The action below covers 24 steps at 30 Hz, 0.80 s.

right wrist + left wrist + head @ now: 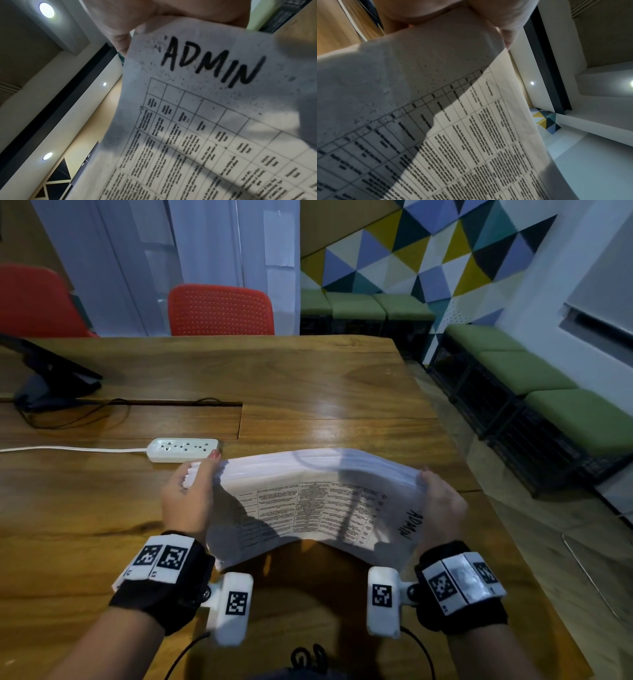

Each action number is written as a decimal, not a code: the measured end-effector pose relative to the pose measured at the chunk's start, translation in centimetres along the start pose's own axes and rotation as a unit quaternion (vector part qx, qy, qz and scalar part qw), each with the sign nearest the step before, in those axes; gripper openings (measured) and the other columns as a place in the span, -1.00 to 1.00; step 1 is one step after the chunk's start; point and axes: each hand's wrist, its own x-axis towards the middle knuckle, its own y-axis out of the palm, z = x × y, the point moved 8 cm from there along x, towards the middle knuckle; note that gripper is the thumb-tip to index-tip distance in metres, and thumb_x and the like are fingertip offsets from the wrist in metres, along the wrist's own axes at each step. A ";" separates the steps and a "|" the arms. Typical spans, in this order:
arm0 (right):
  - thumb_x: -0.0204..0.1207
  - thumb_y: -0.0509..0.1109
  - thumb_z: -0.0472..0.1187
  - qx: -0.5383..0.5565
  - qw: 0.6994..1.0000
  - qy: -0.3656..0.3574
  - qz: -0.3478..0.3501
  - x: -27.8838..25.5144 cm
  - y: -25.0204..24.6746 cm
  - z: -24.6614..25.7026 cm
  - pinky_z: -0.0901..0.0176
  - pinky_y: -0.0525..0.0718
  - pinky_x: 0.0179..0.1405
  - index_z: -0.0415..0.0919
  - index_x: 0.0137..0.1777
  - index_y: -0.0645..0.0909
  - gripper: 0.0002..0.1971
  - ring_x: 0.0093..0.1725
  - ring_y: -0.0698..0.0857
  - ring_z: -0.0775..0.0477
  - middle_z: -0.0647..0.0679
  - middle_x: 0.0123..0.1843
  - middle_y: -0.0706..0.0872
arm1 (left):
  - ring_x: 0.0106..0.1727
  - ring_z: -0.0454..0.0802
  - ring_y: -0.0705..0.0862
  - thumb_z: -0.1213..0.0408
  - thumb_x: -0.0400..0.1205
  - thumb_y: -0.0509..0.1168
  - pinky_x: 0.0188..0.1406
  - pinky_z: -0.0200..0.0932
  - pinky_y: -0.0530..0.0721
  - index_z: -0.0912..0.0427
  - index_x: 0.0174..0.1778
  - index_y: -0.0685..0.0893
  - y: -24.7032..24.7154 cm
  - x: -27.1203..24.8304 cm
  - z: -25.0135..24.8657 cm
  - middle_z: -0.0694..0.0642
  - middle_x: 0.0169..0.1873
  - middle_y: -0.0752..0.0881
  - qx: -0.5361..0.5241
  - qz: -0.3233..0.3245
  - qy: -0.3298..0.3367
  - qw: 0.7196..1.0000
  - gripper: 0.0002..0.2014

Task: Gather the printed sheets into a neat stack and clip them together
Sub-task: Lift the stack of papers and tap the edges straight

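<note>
1. Both hands grip one thick stack of printed sheets [318, 501], held up off the counter [308, 392] in the lower middle of the head frame: the left hand [186, 501] clasps the stack's left end, its thumb over the top sheet and a red-nailed fingertip showing at the far edge, and the right hand [442, 505] clasps the right end the same way.
2. Between the two grips the stack bows upward. Its far edge shows many sheet edges, fanned unevenly at the left end.
3. On the top sheet is a printed table, with "ADMIN" handwritten near the right end; the right wrist view shows this word just below the thumb.
4. Wooden counter fills the middle of the frame, with a slot cut across its left part.
5. Two red chairs [221, 309] stand behind it, upper left.
6. Left of centre, just beyond the left hand, lies a white power strip [183, 449] with its cord running to the left edge.
</note>
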 end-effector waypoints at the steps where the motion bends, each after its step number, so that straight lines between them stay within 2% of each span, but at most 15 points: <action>1: 0.43 0.37 -0.19 0.005 1.000 -0.008 0.003 0.0 0.0 -0.1 0.10 0.57 -0.24 -0.06 -0.39 0.62 -0.83 -0.25 0.60 -0.09 -0.03 -0.35 0.61 | -0.07 0.06 0.62 0.08 0.49 0.37 -0.01 -0.04 0.53 -0.01 -0.34 0.68 0.1 -0.1 0.0 0.00 -0.28 0.70 -0.005 -0.001 -0.003 1.000 -0.88; 4: 0.42 0.35 0.02 0.014 0.999 -0.042 0.030 -0.2 -0.2 0.2 0.04 0.53 -0.15 -0.06 -0.31 0.61 -0.81 -0.17 0.59 -0.11 -0.02 -0.30 0.60 | 0.03 0.19 0.63 0.02 0.47 0.35 0.03 0.00 0.53 -0.04 -0.31 0.68 0.2 -0.1 -0.5 0.01 -0.25 0.69 -0.018 0.003 0.012 1.000 -0.87; 6: 0.15 0.38 0.36 -0.007 0.990 -0.088 0.112 -0.2 -0.2 0.2 0.09 0.54 -0.11 -0.11 -0.01 0.62 -0.40 -0.08 0.61 -0.08 -0.03 -0.11 0.63 | 0.22 0.34 0.59 -0.14 0.35 0.34 0.21 0.24 0.52 -0.10 -0.16 0.71 -0.1 -0.3 -1.0 0.11 -0.05 0.70 -0.021 0.047 0.048 0.997 -0.74; 7: -0.03 0.44 0.41 -0.024 0.982 -0.097 0.159 -0.1 -0.4 -0.3 0.15 0.60 -0.15 -0.08 0.20 0.54 -0.16 -0.02 0.63 -0.05 -0.02 0.02 0.61 | 0.26 0.34 0.58 -0.19 0.28 0.38 0.23 0.30 0.52 -0.16 -0.05 0.69 -0.2 -0.5 -1.0 0.14 0.06 0.68 -0.023 0.090 0.064 0.994 -0.63; 9: -0.17 0.62 0.20 -0.034 0.968 -0.065 0.240 -0.2 -0.3 -2.0 0.16 0.76 -0.23 -0.02 0.45 0.35 0.07 0.07 0.67 -0.05 -0.03 0.16 0.60 | 0.18 0.02 0.65 -0.18 0.08 0.53 0.10 -0.04 0.66 -0.19 0.17 0.57 -0.2 -0.9 0.0 0.02 0.13 0.66 -0.006 0.184 0.066 0.981 -0.30; 10: -0.18 0.67 0.14 -0.050 0.963 -0.046 0.261 -0.1 -0.4 -3.1 0.05 0.80 -0.16 -0.07 0.47 0.34 0.12 0.10 0.70 -0.10 -0.09 0.18 0.63 | 0.15 -0.14 0.66 -0.10 -0.01 0.58 0.04 -0.22 0.64 -0.13 0.25 0.51 -0.1 -1.2 0.7 -0.06 0.13 0.66 0.017 0.220 0.055 0.974 -0.15; 11: -0.23 0.71 0.18 -0.076 0.961 -0.037 0.264 0.1 -0.5 -4.0 -0.07 0.79 -0.06 -0.15 0.43 0.39 0.14 0.12 0.71 -0.13 -0.14 0.18 0.68 | 0.18 -0.18 0.64 0.02 -0.02 0.62 0.07 -0.26 0.61 -0.03 0.32 0.47 -0.2 -1.2 1.8 -0.06 0.15 0.66 0.047 0.232 0.038 0.971 -0.08; 12: -0.29 0.70 0.24 -0.091 0.961 -0.040 0.259 0.3 -0.5 -4.5 -0.08 0.78 0.00 -0.20 0.34 0.49 0.11 0.13 0.73 -0.13 -0.15 0.15 0.73 | 0.25 -0.08 0.62 0.17 0.06 0.63 0.16 -0.15 0.59 0.08 0.35 0.46 -0.4 -1.0 2.6 0.03 0.18 0.67 0.077 0.225 0.024 0.971 -0.10; 14: -0.28 0.68 0.26 -0.072 0.967 -0.065 0.236 0.7 -0.1 -4.2 0.17 0.79 -0.12 -0.12 0.11 0.63 -0.11 0.02 0.78 0.00 -0.03 -0.02 0.82 | 0.30 0.15 0.60 0.43 0.31 0.52 0.29 0.14 0.55 0.20 0.29 0.53 -0.4 -0.5 3.2 0.18 0.15 0.69 0.101 0.184 0.003 0.978 -0.39; 15: -0.21 0.70 0.17 -0.053 0.969 -0.075 0.231 0.7 0.2 -3.7 0.26 0.77 -0.20 -0.08 0.02 0.65 -0.27 -0.07 0.80 0.05 0.04 -0.12 0.84 | 0.24 0.16 0.62 0.52 0.39 0.44 0.27 0.15 0.58 0.21 0.19 0.58 -0.3 -0.4 3.0 0.16 0.05 0.73 0.099 0.169 0.001 0.981 -0.55; 17: 0.06 0.67 -0.24 -0.012 0.970 -0.096 0.221 0.7 0.2 -2.1 0.35 0.73 -0.29 -0.13 -0.02 0.65 -0.55 -0.17 0.78 0.11 0.07 -0.21 0.84 | 0.03 0.06 0.67 0.59 0.43 0.38 0.04 -0.14 0.70 0.13 -0.04 0.64 -0.1 -0.2 2.5 -0.07 -0.22 0.79 0.093 0.153 0.007 0.984 -0.70; 18: 0.15 0.59 -0.44 -0.002 0.969 -0.107 0.222 0.7 0.0 -1.5 0.36 0.71 -0.31 -0.18 0.04 0.62 -0.56 -0.18 0.77 0.14 0.03 -0.18 0.81 | -0.04 -0.01 0.67 0.60 0.42 0.38 -0.06 -0.26 0.71 0.10 -0.09 0.63 -0.2 -0.2 2.3 -0.14 -0.32 0.79 0.088 0.153 0.011 0.984 -0.70; 20: 0.19 0.53 -0.57 -0.011 0.967 -0.105 0.233 0.7 -0.2 -1.6 0.37 0.70 -0.34 -0.22 0.17 0.53 -0.45 -0.11 0.74 0.10 -0.07 -0.06 0.73 | -0.03 -0.06 0.67 0.60 0.40 0.39 0.01 -0.20 0.68 0.21 0.02 0.64 -0.9 0.0 2.6 -0.09 -0.22 0.78 0.071 0.153 -0.002 0.986 -0.68; 22: 0.00 0.71 -0.28 -0.023 0.966 -0.072 0.248 0.7 -0.2 -3.0 0.35 0.72 -0.34 -0.22 0.08 0.60 -0.40 -0.09 0.77 0.01 -0.06 -0.13 0.80 | 0.04 -0.02 0.69 0.60 0.37 0.40 0.07 -0.13 0.66 0.33 0.21 0.59 -1.3 0.1 3.1 0.07 -0.05 0.75 0.055 0.163 -0.016 0.985 -0.53; 24: -0.21 0.74 0.02 -0.036 0.966 -0.063 0.248 0.7 0.2 -3.7 0.29 0.73 -0.31 -0.14 -0.12 0.68 -0.39 -0.22 0.80 0.12 0.05 -0.30 0.85 | 0.00 -0.09 0.73 0.60 0.38 0.40 -0.10 -0.29 0.71 0.25 0.13 0.64 -1.0 -0.2 3.0 0.05 -0.10 0.79 0.050 0.178 -0.028 0.982 -0.60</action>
